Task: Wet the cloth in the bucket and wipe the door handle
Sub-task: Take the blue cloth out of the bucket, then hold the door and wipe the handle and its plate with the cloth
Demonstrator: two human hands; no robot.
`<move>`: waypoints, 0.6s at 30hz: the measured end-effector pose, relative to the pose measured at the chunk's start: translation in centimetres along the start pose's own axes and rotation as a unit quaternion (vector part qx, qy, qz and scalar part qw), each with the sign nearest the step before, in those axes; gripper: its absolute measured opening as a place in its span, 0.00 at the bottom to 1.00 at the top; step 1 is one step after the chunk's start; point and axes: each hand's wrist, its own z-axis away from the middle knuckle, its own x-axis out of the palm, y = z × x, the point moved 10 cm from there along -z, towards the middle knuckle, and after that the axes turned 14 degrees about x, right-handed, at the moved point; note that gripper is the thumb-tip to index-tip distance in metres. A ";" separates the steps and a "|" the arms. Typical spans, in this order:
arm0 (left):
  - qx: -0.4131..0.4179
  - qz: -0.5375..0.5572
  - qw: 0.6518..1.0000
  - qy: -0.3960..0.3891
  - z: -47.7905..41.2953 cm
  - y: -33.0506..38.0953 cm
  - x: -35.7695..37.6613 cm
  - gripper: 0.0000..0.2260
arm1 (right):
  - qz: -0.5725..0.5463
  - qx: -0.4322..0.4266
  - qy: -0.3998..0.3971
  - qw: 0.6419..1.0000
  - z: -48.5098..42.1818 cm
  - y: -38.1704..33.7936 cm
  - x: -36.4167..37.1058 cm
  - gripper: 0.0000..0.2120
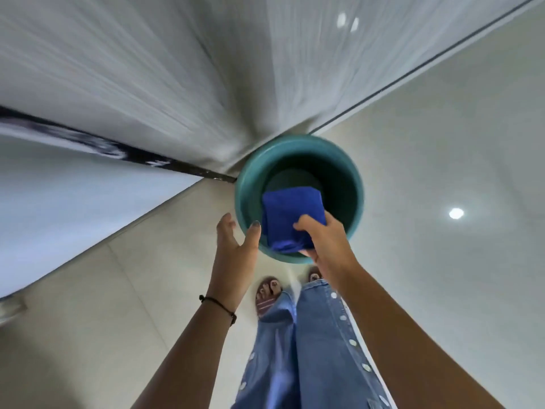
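**Cloth held over bucket, head view**

Tiled floor (442, 143): pale, glossy. Teal bucket (298, 149): round, standing at centre by the white door (147, 69). Blue cloth (287, 214): folded, over the bucket's 6 o'clock rim, pinched in the right hand (324, 240). Left hand (233, 246): open, empty, fingers spread, at the bucket's 8 o'clock. Black cord bracelet (218, 305): left wrist.

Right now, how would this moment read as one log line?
stage: wetting cloth | right hand: holding blue cloth over teal bucket | left hand: open, beside rim | door handle: not visible
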 end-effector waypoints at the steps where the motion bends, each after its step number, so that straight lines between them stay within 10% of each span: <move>1: -0.009 0.041 0.999 -0.016 2.1 1.6 0.0 0.23 | 0.007 -0.010 -0.020 1.000 3.4 -0.5 0.0 0.09; 7: 0.008 0.361 0.927 -0.097 18.9 14.9 -5.5 0.21 | 0.142 -0.082 -0.093 0.982 28.3 -5.1 2.6 0.17; 14: 0.137 0.346 0.918 0.137 33.8 18.6 -21.8 0.10 | 0.373 -0.253 -0.070 0.890 46.8 -5.6 10.0 0.24; 18: 0.223 0.279 0.890 0.284 41.8 17.7 -32.1 0.12 | 0.380 -0.214 -0.170 0.883 52.1 -0.1 18.3 0.08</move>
